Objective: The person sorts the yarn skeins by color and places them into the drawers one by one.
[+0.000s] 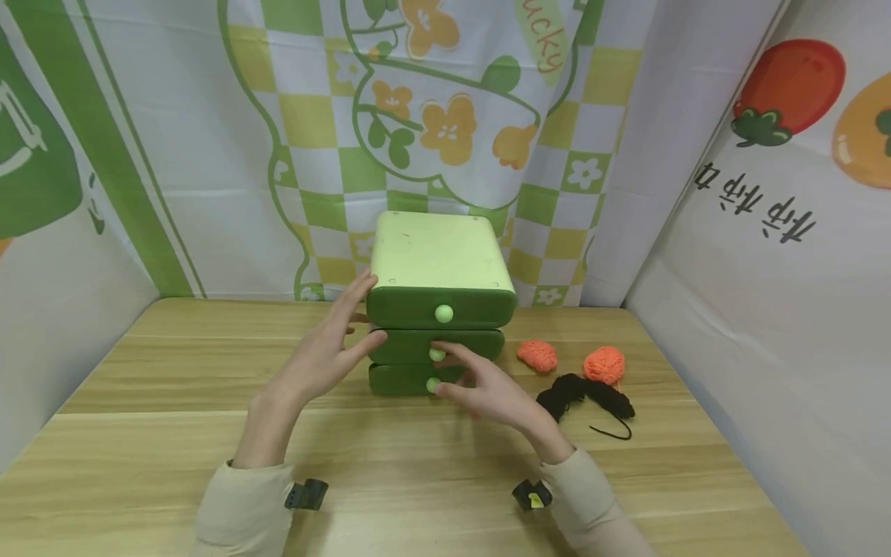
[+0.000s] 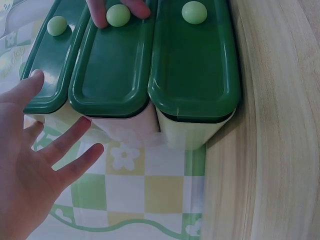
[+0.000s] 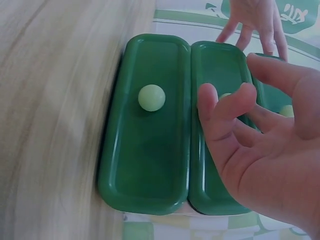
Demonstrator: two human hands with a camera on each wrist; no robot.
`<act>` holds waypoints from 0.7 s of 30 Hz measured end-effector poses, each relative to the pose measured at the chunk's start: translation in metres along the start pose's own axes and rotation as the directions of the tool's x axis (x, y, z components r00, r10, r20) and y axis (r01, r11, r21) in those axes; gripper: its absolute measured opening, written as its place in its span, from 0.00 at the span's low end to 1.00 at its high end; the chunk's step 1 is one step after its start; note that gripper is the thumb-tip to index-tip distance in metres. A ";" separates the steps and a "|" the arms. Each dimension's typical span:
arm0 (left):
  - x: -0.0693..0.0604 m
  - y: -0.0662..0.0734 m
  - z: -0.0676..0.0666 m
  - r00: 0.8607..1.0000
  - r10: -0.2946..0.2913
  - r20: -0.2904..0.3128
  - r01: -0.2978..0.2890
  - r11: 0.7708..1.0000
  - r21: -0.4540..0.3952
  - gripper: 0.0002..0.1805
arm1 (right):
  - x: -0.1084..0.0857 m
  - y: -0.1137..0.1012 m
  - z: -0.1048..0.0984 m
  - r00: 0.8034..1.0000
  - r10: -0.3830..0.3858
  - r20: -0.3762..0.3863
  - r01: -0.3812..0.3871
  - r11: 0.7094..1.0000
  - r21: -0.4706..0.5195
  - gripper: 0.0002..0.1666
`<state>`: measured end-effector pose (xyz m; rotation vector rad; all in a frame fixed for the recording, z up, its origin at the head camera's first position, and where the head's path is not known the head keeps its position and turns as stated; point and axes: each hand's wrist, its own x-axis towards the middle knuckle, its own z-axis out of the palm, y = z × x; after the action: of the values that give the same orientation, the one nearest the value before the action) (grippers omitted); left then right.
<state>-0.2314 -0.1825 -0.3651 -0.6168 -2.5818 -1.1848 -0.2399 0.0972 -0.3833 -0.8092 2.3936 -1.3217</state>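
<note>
A small three-drawer cabinet [image 1: 440,251] with a pale green top, dark green fronts and round light-green knobs stands on the table; its drawers look closed. At its left side, my left hand [image 1: 316,356] has its fingers spread, the thumb in front of the drawer fronts; whether it touches the cabinet I cannot tell. My right hand [image 1: 494,391] is before the middle drawer [image 2: 112,65], its fingertips on either side of that drawer's knob [image 2: 118,15] without a visible pinch. The bottom drawer's knob [image 3: 151,98] shows beside the right hand.
Right of the cabinet lie two orange yarn balls [image 1: 537,355] and a black yarn bundle [image 1: 564,394] with a loose end. A bit of orange shows partly behind the right hand. The wooden table [image 1: 404,480] meets a patterned cloth [image 1: 313,116] at the back.
</note>
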 end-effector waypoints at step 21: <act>0.000 0.001 -0.001 1.000 -0.014 -0.006 0.014 1.000 -0.006 0.44 | -0.013 -0.012 -0.014 0.991 0.035 0.130 -0.030 0.999 -0.040 0.35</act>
<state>-0.2308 -0.1823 -0.3640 -0.5970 -2.5828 -1.1976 -0.2325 0.1097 -0.3659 -0.8367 2.3256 -1.1764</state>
